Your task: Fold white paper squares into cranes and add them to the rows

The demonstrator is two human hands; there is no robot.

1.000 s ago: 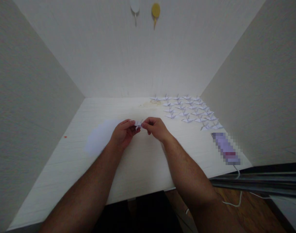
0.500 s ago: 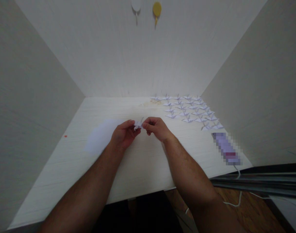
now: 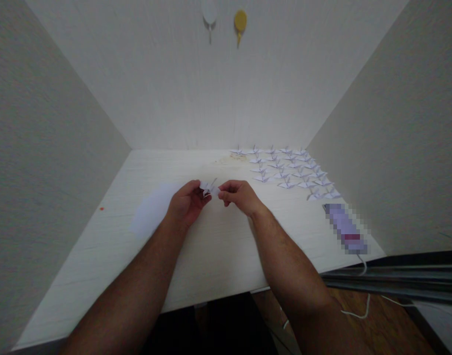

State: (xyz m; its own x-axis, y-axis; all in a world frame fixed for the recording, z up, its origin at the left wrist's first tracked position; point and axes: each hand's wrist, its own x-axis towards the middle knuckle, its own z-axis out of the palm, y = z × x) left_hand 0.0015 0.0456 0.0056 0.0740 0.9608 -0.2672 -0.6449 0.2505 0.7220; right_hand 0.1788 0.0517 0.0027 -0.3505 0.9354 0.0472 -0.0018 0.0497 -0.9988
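Observation:
A small white paper crane point(image 3: 210, 189) is held between my two hands, above the middle of the table. My left hand point(image 3: 185, 203) pinches its left wing with thumb and fingers. On the other side, my right hand point(image 3: 237, 193) has its thumb and forefinger closed on the right wing tip. The crane's wings are spread, and a thin point sticks up from its body. Rows of similar folded cranes point(image 3: 281, 174) stand at the back right of the table.
White paper point(image 3: 152, 207) lies left of my left hand on the white table point(image 3: 211, 266). A blurred-out phone-like device point(image 3: 345, 229) with a white cable point(image 3: 363, 266) sits at the right edge. Walls enclose three sides; a yellow hook point(image 3: 240, 20) and a white hook point(image 3: 209, 19) hang behind.
My left hand has shifted slightly left, and the hands are a little farther apart. More of the crane's spread wings shows between them. The view has tipped up slightly.

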